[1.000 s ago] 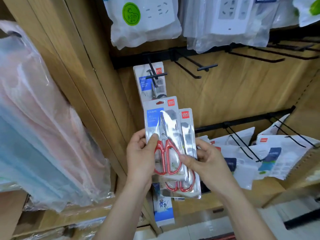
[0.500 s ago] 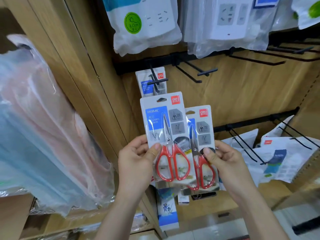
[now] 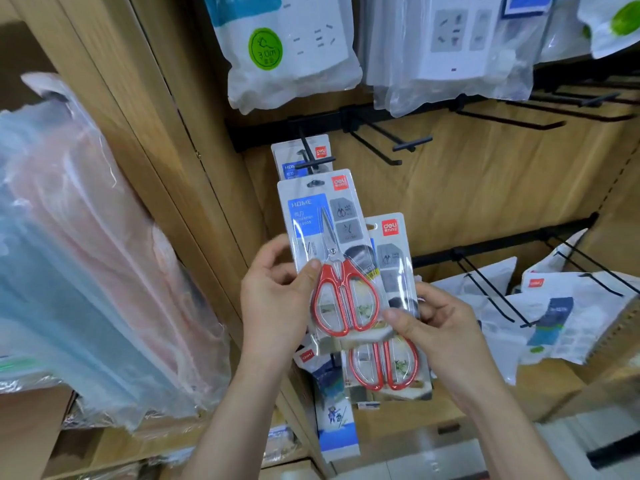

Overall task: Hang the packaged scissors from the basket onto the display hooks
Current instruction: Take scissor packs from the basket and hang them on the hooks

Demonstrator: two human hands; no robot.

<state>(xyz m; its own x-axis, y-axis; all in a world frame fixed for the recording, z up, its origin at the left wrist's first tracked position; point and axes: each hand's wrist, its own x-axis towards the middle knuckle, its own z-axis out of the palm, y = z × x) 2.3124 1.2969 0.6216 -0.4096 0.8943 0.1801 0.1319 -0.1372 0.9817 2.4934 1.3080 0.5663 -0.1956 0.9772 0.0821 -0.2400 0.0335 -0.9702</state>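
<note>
— How are the hands held?
— Both are raised to the shelf. The left hand (image 3: 277, 299) pinches the front scissors pack (image 3: 322, 230), thumb by the red handles. The right hand (image 3: 440, 327) grips the second pack (image 3: 394, 258), half tucked behind it.
— Any writing?
— "HOME" on blue, with a red "deli" tag.
— Room?
— The front pack's top sits just under the hung pack (image 3: 320, 152). The neighbouring hook (image 3: 412, 143) juts free.

3 scissors packs (image 3: 311, 216) (image 3: 394, 258) (image 3: 294, 161), 2 hands (image 3: 273, 299) (image 3: 440, 327)
</note>
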